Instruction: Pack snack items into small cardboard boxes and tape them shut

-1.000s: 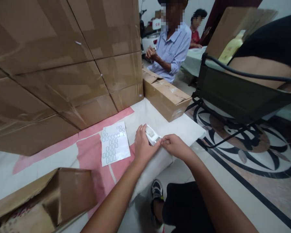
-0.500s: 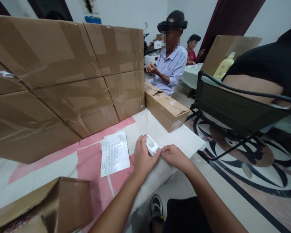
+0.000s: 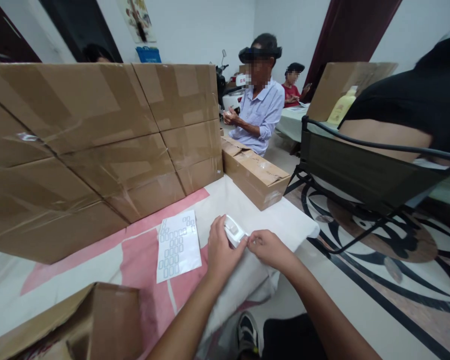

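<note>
Left grip (image 3: pixel 221 252) curled; right grip (image 3: pixel 269 247) pinched together.

Wall of taped cardboard boxes (image 3: pixel 97 145), stacked along the counter's far edge. One smaller box (image 3: pixel 255 172), flaps loose, at the right end. Open carton (image 3: pixel 97 320), near left. Pink-and-white cloth (image 3: pixel 142 250) covering the counter. Folding chair (image 3: pixel 360 170), occupied. Seated person in a pale blue shirt (image 3: pixel 260 112) beyond. Yellow bottle (image 3: pixel 341 107). Patterned floor (image 3: pixel 397 260).

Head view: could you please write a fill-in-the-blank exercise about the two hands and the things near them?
1. The left hand grips a small ____ device; the right hand pinches its end.
2. The sticker sheet lies flat, to the ____ of the left hand.
3. Behind the sheet stands a wall of taped ____ boxes.
Missing words: white; left; cardboard.
</note>
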A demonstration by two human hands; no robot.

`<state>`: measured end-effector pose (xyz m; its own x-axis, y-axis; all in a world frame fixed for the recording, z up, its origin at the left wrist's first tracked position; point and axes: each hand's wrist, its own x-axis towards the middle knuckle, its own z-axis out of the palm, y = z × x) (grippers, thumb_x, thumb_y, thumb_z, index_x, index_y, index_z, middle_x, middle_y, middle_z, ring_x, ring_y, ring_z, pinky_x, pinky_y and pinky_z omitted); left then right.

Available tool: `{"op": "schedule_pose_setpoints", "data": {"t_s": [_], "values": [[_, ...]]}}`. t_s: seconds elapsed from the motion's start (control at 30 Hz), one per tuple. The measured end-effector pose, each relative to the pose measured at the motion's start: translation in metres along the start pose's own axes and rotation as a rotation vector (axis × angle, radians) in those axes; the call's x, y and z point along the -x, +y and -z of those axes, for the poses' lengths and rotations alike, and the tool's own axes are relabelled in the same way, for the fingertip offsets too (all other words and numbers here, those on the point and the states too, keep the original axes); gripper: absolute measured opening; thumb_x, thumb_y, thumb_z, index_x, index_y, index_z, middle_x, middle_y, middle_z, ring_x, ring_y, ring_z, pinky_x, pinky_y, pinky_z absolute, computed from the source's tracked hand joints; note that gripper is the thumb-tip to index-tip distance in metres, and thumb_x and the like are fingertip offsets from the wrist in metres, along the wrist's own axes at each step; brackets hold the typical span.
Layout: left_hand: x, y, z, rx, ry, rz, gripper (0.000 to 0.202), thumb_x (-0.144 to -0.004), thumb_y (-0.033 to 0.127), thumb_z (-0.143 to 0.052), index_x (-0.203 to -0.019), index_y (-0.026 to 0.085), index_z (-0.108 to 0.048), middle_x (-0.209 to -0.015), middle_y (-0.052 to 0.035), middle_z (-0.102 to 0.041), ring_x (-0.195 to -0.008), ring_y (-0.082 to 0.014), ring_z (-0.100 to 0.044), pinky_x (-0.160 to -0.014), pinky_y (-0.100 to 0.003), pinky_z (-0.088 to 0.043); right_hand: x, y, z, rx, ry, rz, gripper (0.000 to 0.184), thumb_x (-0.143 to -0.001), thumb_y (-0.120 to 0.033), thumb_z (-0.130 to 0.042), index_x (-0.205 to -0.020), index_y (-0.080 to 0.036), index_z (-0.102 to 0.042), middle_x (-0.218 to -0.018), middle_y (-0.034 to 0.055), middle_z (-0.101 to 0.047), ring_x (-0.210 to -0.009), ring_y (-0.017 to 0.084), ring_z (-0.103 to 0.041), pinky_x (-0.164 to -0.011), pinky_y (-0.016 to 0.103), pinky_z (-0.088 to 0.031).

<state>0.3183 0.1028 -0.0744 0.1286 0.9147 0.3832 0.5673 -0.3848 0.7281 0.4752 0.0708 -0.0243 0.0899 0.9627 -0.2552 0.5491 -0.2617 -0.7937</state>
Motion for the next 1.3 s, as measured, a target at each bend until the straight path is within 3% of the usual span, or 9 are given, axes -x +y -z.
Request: {"op": "schedule_pose_setpoints", "data": {"t_s": [0.6, 1.3], "values": [[-0.0015, -0.0014, -0.0078, -0.012, -0.001, 0.043, 0.075, -0.082, 0.035, -0.070, -0.145, 0.018, -0.034, -0.151, -0.0190, -0.041, -0.144, -0.0349, -0.040, -0.116, -0.055, -0.040, -0.0065, 0.0057, -0.0053, -0.097, -0.069, -0.011, 0.016, -0.085, -0.022, -0.060, -0.071, -0.019, -0.051, -0.050, -0.0059, -0.048, -0.046, 0.009, -0.043, -0.048, 0.021, -0.029], [-0.0014, -0.0052, -0.0081, 0.001, 0.023, 0.021, 0.074, -0.079, 0.032, -0.072, -0.144, 0.020, -0.036, -0.147, -0.0164, -0.045, -0.140, -0.0341, -0.044, -0.115, -0.054, -0.039, -0.0069, 0.0000, -0.0012, -0.052, -0.086, -0.035, 0.021, -0.087, -0.027, -0.061, -0.070, -0.019, -0.052, -0.047, -0.0046, -0.050, -0.045, 0.009, -0.047, -0.048, 0.021, -0.031]]}}
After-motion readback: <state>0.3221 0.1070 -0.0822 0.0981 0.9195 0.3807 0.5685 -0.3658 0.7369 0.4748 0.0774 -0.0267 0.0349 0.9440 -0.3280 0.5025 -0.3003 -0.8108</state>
